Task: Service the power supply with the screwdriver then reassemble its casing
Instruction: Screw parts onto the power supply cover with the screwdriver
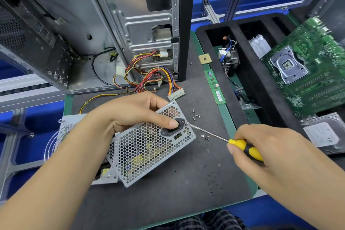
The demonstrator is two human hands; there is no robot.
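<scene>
Two hands are being shown at mid-frame: the power supply (149, 147), tilted on the dark mat (186, 183), is being gripped by the left hand (134, 114), thumb pressed on its socket. The screwdriver (220, 137) is being pinched by the right hand (261, 147), its handle partly hidden; the tip is seemingly being set on a screw beside the socket.

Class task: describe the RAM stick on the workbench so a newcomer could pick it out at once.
Find the black foam tray on the right of the dark mat. Along the tray's left edge lies the RAM stick, a long narrow green strip. Unlike the small square tan chip above it, it carries stickers.
</scene>
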